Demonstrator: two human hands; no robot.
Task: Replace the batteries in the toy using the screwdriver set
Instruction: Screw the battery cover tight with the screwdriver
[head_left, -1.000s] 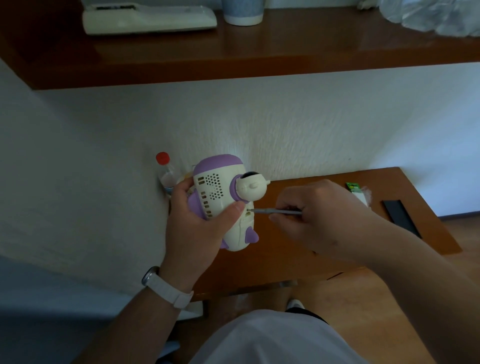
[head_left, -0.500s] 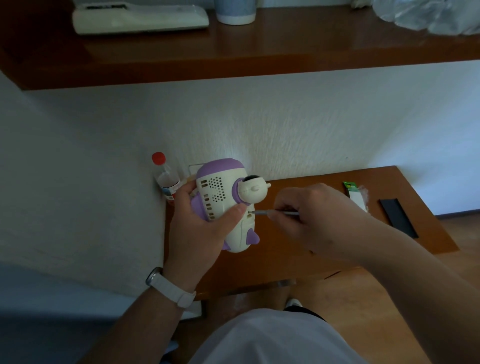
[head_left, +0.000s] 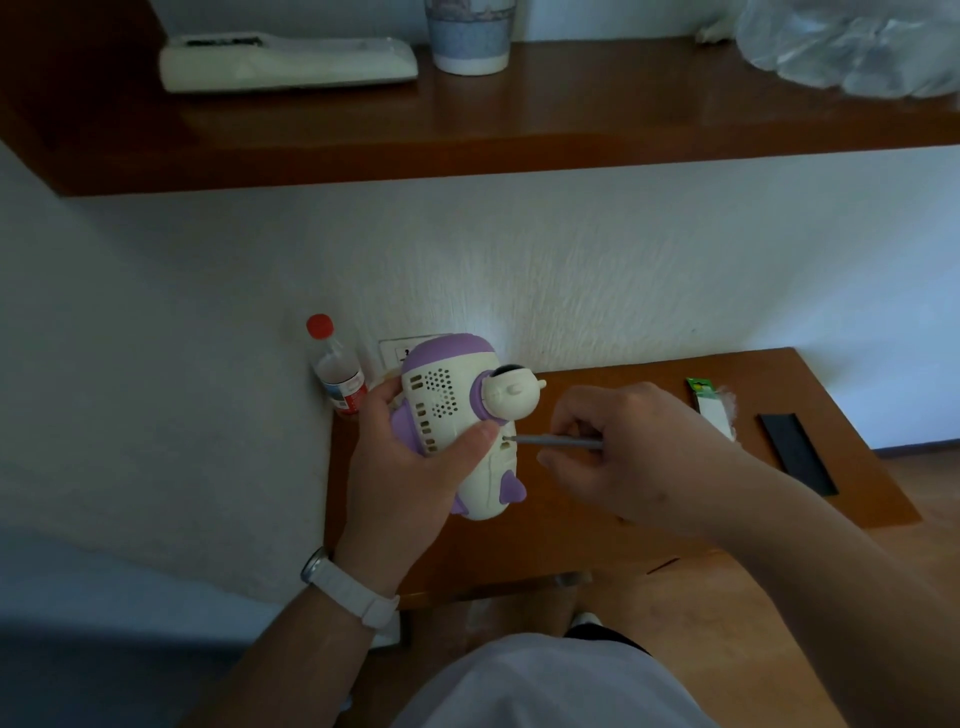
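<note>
1. We see the toy (head_left: 449, 402), a white and purple rocket shape with a small round-headed figure on its side. It is held in the air above the left end of a wooden worktop (head_left: 519, 551), close to the wall.
2. The left hand (head_left: 402, 467) comes in from below and to the left. Its grip is wrapped firmly around the toy's body, with the thumb pressed across the front beside a row of slots.
3. The right hand (head_left: 639, 457) has its fingers curled, and its grip pinches the handle of a thin screwdriver (head_left: 556, 441). The shaft lies level and points left, and its tip meets the toy just past the left thumb.
4. A white watch (head_left: 343, 584) sits on the left wrist.
5. A bottle (head_left: 337, 374) with a red cap stands against the wall behind the toy.
6. At the right end of the worktop lie a green and white packet (head_left: 711, 405) and, beside it, a flat black strip (head_left: 797, 452), both apart from the hands.
7. Above, a wooden shelf (head_left: 571, 114) carries a long white device (head_left: 285, 62), a cup (head_left: 470, 36) and a crumpled plastic bag (head_left: 852, 47).
</note>
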